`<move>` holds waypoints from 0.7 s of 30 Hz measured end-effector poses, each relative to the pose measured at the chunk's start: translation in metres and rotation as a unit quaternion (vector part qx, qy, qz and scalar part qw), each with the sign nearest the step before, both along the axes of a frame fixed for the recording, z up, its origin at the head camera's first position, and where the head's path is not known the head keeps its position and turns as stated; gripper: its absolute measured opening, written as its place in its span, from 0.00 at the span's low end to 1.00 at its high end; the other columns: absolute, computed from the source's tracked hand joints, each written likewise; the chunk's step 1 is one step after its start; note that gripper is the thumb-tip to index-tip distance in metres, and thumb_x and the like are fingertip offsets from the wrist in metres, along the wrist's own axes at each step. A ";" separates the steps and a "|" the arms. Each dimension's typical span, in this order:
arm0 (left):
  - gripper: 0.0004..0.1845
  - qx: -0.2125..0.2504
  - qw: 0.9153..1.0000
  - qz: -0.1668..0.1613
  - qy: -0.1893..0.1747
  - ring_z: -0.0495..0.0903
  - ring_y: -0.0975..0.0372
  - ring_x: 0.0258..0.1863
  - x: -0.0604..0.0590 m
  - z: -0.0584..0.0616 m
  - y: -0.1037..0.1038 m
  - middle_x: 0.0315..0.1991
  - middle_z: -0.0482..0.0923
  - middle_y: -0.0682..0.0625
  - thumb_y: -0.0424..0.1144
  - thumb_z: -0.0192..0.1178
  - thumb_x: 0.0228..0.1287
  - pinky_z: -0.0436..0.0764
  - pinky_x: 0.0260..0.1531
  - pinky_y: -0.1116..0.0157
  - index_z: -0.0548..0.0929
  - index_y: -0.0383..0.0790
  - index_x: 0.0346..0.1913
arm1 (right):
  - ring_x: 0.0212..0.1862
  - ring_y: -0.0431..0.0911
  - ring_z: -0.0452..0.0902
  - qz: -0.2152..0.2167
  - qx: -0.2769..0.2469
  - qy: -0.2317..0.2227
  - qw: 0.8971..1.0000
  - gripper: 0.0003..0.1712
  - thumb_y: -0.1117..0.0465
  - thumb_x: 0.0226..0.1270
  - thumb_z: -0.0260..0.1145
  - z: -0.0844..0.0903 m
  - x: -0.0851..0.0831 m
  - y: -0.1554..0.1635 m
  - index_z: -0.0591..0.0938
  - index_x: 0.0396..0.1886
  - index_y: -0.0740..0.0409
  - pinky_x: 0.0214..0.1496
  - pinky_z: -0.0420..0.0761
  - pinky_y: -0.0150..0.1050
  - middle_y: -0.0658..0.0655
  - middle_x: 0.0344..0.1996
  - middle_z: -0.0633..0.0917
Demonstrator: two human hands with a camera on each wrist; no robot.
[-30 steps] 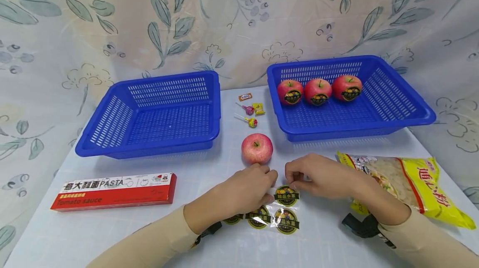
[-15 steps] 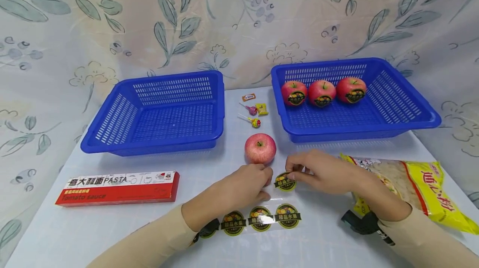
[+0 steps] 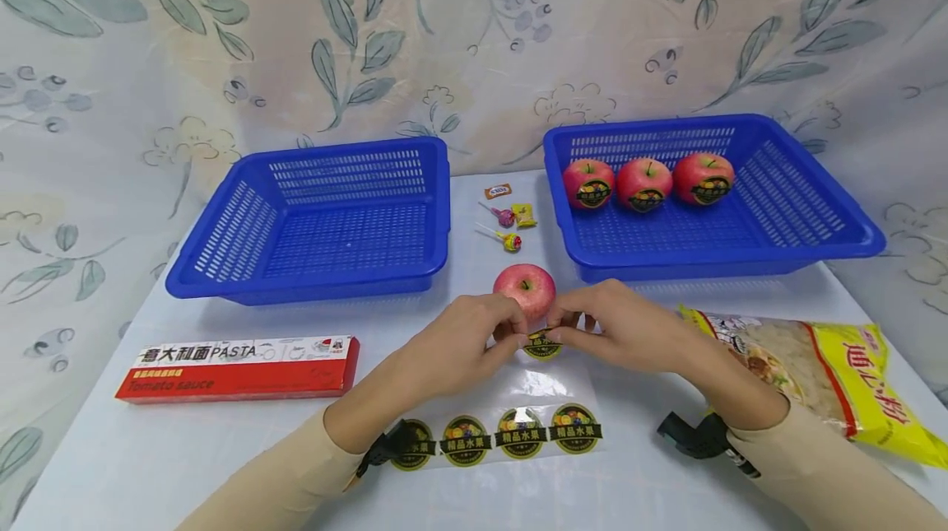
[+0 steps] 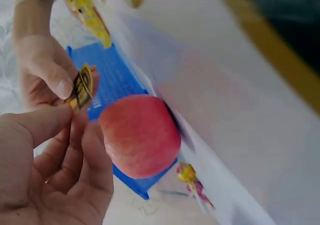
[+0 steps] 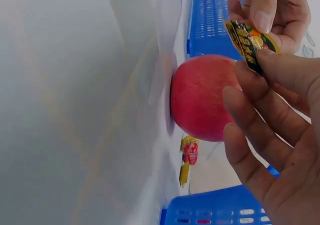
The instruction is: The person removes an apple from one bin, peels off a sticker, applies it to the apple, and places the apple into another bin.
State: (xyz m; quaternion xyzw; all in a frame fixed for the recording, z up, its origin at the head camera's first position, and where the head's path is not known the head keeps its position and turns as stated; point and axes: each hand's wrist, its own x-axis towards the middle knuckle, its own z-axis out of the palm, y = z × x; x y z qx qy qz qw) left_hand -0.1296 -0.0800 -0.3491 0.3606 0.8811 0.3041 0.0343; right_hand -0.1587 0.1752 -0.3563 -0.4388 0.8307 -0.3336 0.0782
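A round black-and-gold fruit sticker (image 3: 542,343) is pinched between my left hand (image 3: 474,342) and my right hand (image 3: 615,325), just in front of a bare red apple (image 3: 525,290) on the table. The wrist views show the sticker (image 4: 82,86) (image 5: 246,41) held by thumb and fingers of both hands beside the apple (image 4: 140,135) (image 5: 202,97). A clear backing sheet (image 3: 533,387) with several more stickers (image 3: 518,432) lies below the hands. Three stickered apples (image 3: 646,183) sit in the right blue basket (image 3: 844,218).
A second blue basket (image 3: 222,284) stands at left. Lollipops and small sweets (image 3: 505,222) lie between the baskets. A red pasta box (image 3: 237,368) is at front left, a yellow bag of noodles (image 3: 822,370) at right. A patterned curtain hangs behind the table.
Both hands peeled one sticker off the sheet and lifted it forward to just in front of the apple. The sheet now shows a bare spot.
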 end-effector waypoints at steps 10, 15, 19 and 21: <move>0.04 -0.050 0.991 0.038 0.118 0.69 0.60 0.37 -0.004 0.000 -0.009 0.37 0.76 0.52 0.37 0.65 0.70 0.72 0.38 0.65 0.83 0.48 0.36 | 0.34 0.31 0.80 -0.027 -0.027 0.031 0.999 0.05 0.63 0.73 0.68 -0.004 0.000 -0.012 0.84 0.42 0.48 0.33 0.82 0.32 0.39 0.33 0.88; 0.04 -0.062 0.989 0.032 0.130 0.70 0.57 0.40 -0.009 0.000 -0.009 0.41 0.75 0.51 0.38 0.65 0.70 0.73 0.41 0.64 0.84 0.47 0.35 | 0.36 0.33 0.76 -0.039 -0.034 0.076 0.996 0.06 0.64 0.70 0.70 -0.006 0.000 -0.014 0.85 0.39 0.47 0.33 0.82 0.35 0.40 0.37 0.82; 0.03 -0.062 0.990 0.034 0.125 0.72 0.52 0.49 -0.014 0.000 -0.007 0.50 0.76 0.46 0.36 0.64 0.69 0.74 0.51 0.59 0.84 0.46 0.35 | 0.38 0.37 0.76 -0.054 -0.036 0.100 0.993 0.06 0.65 0.69 0.70 -0.006 -0.001 -0.014 0.85 0.37 0.48 0.33 0.82 0.37 0.44 0.42 0.79; 0.04 -0.060 0.991 0.037 0.115 0.72 0.48 0.55 -0.016 0.000 -0.005 0.56 0.76 0.42 0.35 0.63 0.69 0.74 0.57 0.56 0.84 0.45 0.34 | 0.40 0.40 0.78 -0.058 -0.032 0.102 0.993 0.05 0.65 0.69 0.69 -0.007 -0.002 -0.015 0.86 0.37 0.49 0.35 0.83 0.37 0.47 0.45 0.80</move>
